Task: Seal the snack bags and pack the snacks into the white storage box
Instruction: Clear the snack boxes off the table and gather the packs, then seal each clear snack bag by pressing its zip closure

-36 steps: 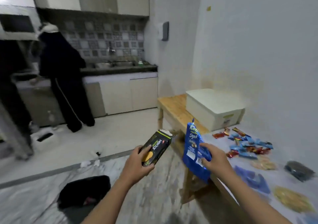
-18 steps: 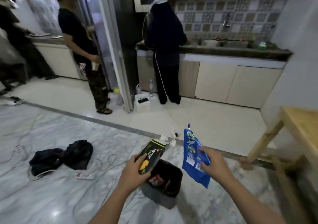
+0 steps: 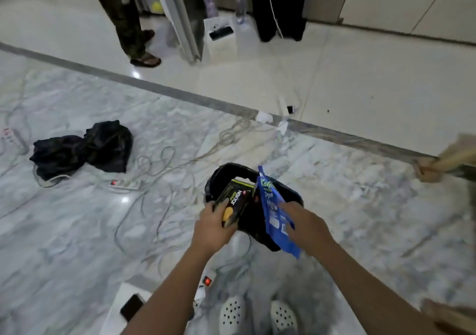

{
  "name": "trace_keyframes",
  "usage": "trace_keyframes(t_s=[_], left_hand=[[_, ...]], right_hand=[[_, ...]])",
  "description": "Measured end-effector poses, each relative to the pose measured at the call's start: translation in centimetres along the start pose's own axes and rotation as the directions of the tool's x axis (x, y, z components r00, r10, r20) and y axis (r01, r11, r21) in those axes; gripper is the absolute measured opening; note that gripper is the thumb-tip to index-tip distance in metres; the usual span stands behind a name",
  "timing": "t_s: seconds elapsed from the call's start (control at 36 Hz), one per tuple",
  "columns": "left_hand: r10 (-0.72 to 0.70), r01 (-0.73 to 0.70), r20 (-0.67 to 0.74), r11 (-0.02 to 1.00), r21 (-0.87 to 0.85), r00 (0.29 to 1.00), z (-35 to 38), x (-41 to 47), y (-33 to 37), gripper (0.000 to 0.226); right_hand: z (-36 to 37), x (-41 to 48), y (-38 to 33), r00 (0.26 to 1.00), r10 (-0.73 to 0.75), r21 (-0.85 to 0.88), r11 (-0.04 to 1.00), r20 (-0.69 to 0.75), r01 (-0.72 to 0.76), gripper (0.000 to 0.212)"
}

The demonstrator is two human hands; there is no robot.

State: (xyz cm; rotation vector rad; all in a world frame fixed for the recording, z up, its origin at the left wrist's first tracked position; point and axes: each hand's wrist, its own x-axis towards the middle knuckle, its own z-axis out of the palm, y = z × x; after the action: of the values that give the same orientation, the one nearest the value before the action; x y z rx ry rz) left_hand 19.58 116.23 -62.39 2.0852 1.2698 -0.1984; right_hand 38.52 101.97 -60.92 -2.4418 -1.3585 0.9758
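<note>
Black box [image 3: 233,203], blue bag [image 3: 277,216]: two held.

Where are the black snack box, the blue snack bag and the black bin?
black snack box [image 3: 233,202], head view, printed front face.
blue snack bag [image 3: 275,212], head view, front panel.
black bin [image 3: 229,171], head view, far rim.

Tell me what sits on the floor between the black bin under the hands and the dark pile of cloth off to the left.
In the head view, loose grey cables and a white power strip lie on the marble floor between the black bin and the dark cloth pile.
</note>
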Motion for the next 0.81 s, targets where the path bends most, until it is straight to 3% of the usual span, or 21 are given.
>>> trace_keyframes(t_s=[0.14,0.33,0.44,0.61,0.81], left_hand=[[0.055,-0.068,0.095,0.988,0.139,0.994,4.6,8.6,-2.3,0.071],[0.006,-0.071,0.198,0.943,0.324,0.980,9.1,14.3,-4.2,0.068],[0.083,-0.130,0.184,0.957,0.261,0.979,10.3,15.5,-4.0,0.064],[0.136,-0.174,0.165,0.955,0.240,0.977,8.5,13.5,-3.7,0.058],[0.213,-0.252,0.168,0.930,0.267,0.962,0.4,8.1,1.5,0.050]], right_hand=[[6.6,7.4,2.4,1.000,0.025,-0.183,0.983,0.017,-0.021,0.056],[13.8,12.0,5.3,0.980,0.036,-0.033,0.999,0.196,-0.030,0.066],[15.4,12.8,5.5,0.957,0.071,-0.007,0.997,0.280,-0.072,0.063],[13.2,10.9,4.0,0.974,0.079,0.032,0.996,0.211,-0.087,0.050],[3.5,3.3,0.9,0.984,0.129,0.048,0.990,0.123,-0.136,0.053]])
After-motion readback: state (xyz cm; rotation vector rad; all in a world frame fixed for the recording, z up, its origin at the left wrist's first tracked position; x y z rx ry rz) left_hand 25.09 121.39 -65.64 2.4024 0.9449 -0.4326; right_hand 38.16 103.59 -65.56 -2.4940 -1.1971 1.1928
